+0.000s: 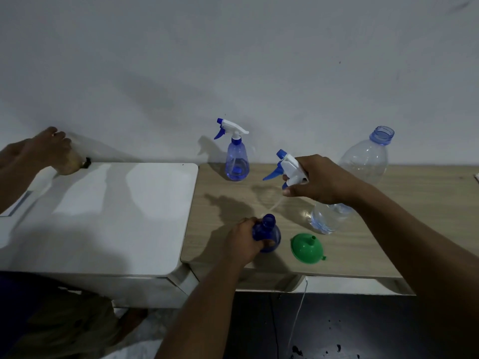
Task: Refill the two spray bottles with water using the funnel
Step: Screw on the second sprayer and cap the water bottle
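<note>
The white table [103,216] fills the left of your view, and the wooden table [388,242] butts against its right edge. Everything for the job is on the wood.

The clear water bottle [363,161] stands on the right side, uncapped, with its middle hidden behind your right wrist. I cannot tell how much water it holds.

The back bottle [237,161] stands upright near the wall with its sprayer screwed on. It is well apart from both your hands.

Your left hand [242,244] grips the near bottle [269,235] at the front edge of the wood, fingers wrapped round its body. Its neck is open and it stands on the table.

Your right hand [324,181] is raised above the table and pinches the spray head [287,168] between thumb and curled fingers. The nozzle points left, and the tube [276,203] trails down toward the near bottle.

The green funnel [307,248] lies just right of the near bottle, wide end down and spout up, with neither hand touching it.

At the far left, another hand [51,151] is curled over something pale at the back corner of the white table. I cannot make out what it is.
</note>
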Demonstrator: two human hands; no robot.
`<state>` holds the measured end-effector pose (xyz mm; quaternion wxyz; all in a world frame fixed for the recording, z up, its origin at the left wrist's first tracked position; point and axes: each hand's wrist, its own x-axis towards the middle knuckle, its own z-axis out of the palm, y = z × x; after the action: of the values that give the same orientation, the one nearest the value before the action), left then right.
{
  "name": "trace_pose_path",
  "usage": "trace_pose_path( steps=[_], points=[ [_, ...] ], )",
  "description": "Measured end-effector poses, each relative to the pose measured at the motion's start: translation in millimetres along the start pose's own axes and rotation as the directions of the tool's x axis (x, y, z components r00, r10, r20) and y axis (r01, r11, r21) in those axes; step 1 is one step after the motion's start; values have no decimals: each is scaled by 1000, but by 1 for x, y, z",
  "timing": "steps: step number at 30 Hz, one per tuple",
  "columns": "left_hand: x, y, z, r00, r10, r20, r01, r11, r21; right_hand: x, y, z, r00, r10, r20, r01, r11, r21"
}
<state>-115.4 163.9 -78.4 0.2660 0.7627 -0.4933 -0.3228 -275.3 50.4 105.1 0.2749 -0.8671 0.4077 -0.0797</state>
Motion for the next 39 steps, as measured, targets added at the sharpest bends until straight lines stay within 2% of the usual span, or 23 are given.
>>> trace_pose_path(
  steps=[5, 9, 15, 18, 20, 23, 26, 32, 36, 39],
  points=[
    [-2, 2, -3, 1000, -19, 4, 19, 998, -53, -2, -10, -12, 1000, -30, -9, 30, 998, -52],
    [-2, 1, -4, 1000, -20, 13, 21, 999, -40, -1, -13, -11, 999, -18, 43, 22, 994, -110],
    [-1, 2, -1, 999, -15, 40, 17, 999, -38, 4, -3, 59, 996, -12, 84, 27, 983, -182],
    [-4, 3, -6, 996, 9, 91, -13, 999, 47, 3, 12, 99, 997, -52, 58, 64, 974, -216],
    [-4, 3, -7, 996, 24, 83, -30, 997, 64, 0, 18, 117, 996, -84, 30, 88, 986, -139],
    [-5, 3, -6, 999, 9, 51, -12, 998, 57, -4, 25, 132, 987, -126, -96, 119, 990, -76],
    [-6, 2, -3, 1000, 25, 7, -25, 1000, 17, -9, 33, 140, 984, -65, -165, 70, 997, 25],
    [-1, -5, 0, 998, 69, -6, -69, 998, 16, -8, 39, 143, 980, -81, -184, 86, 996, 23],
    [1, -7, 4, 999, 50, 1, -50, 998, 40, -8, 37, 153, 952, -30, -305, 26, 1000, -16],
    [3, -8, 5, 998, 59, -7, -59, 997, 40, -10, 32, 155, 927, -106, -359, 82, 993, -81]
  ],
)
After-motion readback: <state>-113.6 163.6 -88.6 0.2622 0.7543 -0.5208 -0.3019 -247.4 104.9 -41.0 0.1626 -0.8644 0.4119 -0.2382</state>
